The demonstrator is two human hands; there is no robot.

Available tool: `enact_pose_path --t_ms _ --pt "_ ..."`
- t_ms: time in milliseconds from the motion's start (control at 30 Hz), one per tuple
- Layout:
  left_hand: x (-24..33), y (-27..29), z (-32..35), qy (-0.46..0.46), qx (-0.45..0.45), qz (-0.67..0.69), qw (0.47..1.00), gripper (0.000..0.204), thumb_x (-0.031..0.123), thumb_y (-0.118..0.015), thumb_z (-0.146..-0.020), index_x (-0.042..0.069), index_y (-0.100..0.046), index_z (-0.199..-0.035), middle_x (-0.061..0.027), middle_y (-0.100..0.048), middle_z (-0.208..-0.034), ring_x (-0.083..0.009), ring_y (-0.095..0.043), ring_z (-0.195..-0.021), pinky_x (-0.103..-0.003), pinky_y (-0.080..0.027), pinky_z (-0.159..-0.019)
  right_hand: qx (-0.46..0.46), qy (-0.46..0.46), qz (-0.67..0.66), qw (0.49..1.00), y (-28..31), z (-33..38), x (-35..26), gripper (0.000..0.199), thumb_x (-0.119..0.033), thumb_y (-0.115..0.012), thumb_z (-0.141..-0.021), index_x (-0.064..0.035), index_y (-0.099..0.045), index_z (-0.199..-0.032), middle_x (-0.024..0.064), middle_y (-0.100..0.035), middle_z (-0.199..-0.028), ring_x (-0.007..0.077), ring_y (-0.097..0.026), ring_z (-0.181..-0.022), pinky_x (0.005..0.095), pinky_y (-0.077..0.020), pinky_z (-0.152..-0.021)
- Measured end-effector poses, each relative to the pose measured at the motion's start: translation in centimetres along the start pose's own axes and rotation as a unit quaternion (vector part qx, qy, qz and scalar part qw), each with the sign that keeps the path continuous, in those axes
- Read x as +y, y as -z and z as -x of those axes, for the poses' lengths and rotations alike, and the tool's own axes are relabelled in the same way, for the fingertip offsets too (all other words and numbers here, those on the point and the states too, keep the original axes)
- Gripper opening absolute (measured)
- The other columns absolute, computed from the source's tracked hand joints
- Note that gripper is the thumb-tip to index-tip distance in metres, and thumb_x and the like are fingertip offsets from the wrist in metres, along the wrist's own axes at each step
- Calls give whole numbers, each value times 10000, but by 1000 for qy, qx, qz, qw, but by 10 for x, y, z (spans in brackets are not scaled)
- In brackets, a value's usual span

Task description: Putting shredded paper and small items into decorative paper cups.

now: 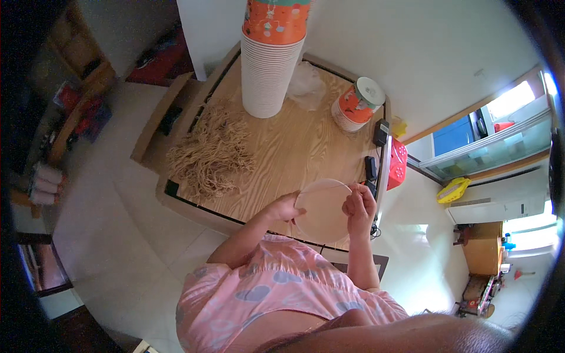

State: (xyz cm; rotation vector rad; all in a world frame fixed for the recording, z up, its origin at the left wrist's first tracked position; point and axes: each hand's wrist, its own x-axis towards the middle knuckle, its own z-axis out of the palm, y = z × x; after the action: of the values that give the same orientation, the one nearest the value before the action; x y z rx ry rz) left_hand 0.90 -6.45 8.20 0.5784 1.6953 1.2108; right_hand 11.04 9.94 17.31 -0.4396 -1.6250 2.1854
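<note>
A round, see-through disc with a thin raised rim, like a clear plastic lid, is held at the table's front edge, close to my body. On its left side, my left hand grips the rim with the thumb over the face and the fingers partly hidden. At the upper right of the rim, my right hand pinches the edge between thumb and curled fingers. Left of my hands, a heap of tan twisted cords lies on the wood-grain table.
A tall stack of paper buckets, white rims below an orange one, rises at the back. To its right stand a short orange-and-white stack and crumpled clear plastic. Black power adapters line the right edge, beside a red basket.
</note>
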Motion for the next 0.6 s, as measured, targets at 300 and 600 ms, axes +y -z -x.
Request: enact_pose_path --t_ms 300,600 --pt "7 -15 -2 -113 197 -307 924 522 51 -528 -705 68 -434 -1218 -154 -520 -1094 -324 -577 -853 -404 -477 -730 -17 -68 147 987 -8 -11 -5 153 -115 -504 -859 4 -566 -933 -53 -418 -567 33 -355 -455 192 -275 -410" --pt "17 12 5 -221 287 -389 847 456 94 -516 -750 31 -445 -1196 -116 -538 -1089 -263 -611 -810 -354 -504 -671 -8 -84 171 982 36 -34 -7 117 -105 -513 -862 -19 -583 -901 -48 -475 -623 12 -399 -475 151 -320 -417"
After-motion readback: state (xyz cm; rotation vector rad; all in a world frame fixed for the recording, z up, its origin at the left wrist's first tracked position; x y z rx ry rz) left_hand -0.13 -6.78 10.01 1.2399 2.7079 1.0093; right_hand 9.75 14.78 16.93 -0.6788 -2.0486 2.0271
